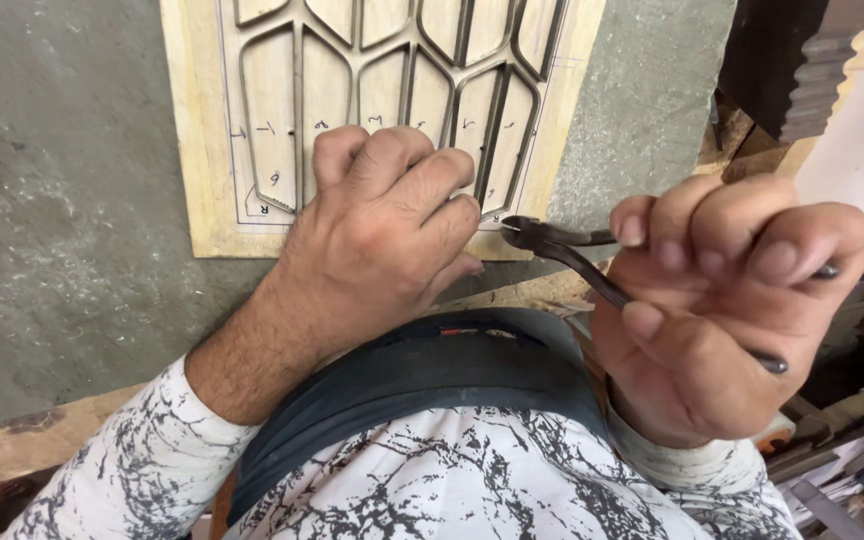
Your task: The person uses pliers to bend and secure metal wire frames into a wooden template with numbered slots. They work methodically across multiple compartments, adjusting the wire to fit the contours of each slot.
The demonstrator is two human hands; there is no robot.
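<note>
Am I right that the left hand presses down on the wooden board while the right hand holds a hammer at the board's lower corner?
Not quite: the right hand holds dark pliers, not a hammer. The head view shows their tip at the lower corner of the board, and the left hand does press down on it.

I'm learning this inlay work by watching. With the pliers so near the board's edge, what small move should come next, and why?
Probably ease the pliers slightly left, to the metal strip at the wooden board's lower right corner. The right hand holds them with the tip just off that corner, while the left hand presses flat on the board, steadying it.
</note>
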